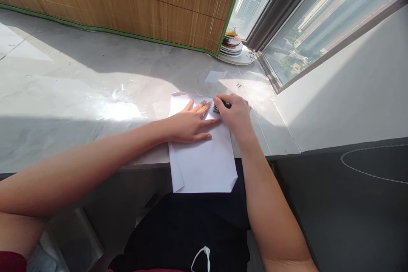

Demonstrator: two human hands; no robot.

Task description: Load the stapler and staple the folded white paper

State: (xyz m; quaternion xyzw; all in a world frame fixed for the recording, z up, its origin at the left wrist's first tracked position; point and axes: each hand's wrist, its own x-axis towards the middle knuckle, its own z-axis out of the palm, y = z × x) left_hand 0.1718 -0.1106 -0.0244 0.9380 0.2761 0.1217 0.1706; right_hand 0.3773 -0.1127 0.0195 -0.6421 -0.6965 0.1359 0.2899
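My left hand [193, 125] lies flat with its fingers spread on a white folded sheet of paper [204, 163], pressing it to the counter. The paper has folded corners and edges, and its near part hangs past the counter's front edge. At the paper's far right edge, my right hand [235, 112] is closed around a small black tool with a silvery end [227, 104]. Most of that tool is hidden in the fingers, so its exact kind does not show. The silvery end is down at the paper, close to my left fingertips.
A grey marbled counter [63, 93] carries a small white paper scrap [215, 77] and several scattered staple-like metal bits [239, 85]. Stacked plates [234, 53] stand in the far corner by the window frame [280, 4]. A bamboo blind [127, 4] spans the back; a white wall [350, 89] borders the right.
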